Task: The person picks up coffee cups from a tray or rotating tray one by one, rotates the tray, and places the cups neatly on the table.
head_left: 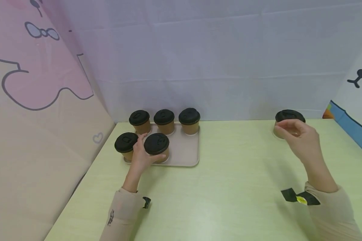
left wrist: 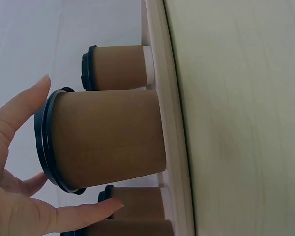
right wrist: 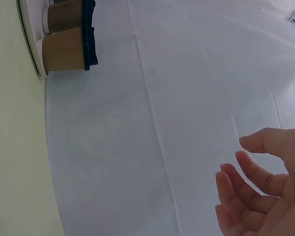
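Note:
Between two cups on the tray, my left hand (head_left: 142,156) has thumb and fingers spread about the lid of the front paper cup (left wrist: 108,137), brown with a black lid. In the left wrist view a gap shows between the palm and that lid; whether a fingertip touches it I cannot tell. The cup stands upright on the beige tray (head_left: 185,154). To the left, partly behind my fingers, is another lidded cup (head_left: 126,142). My right hand (head_left: 303,139) hovers at the right, fingers loosely curled and holding nothing, partly covering a lidded cup (head_left: 289,114) behind it.
Along the tray's back edge stand a left cup (head_left: 139,118), a middle cup (head_left: 164,117) and a right cup (head_left: 189,117), all lidded. The pale yellow-green table (head_left: 229,174) meets a white cloth backdrop (head_left: 217,60). A patterned cloth (head_left: 33,150) hangs at the left.

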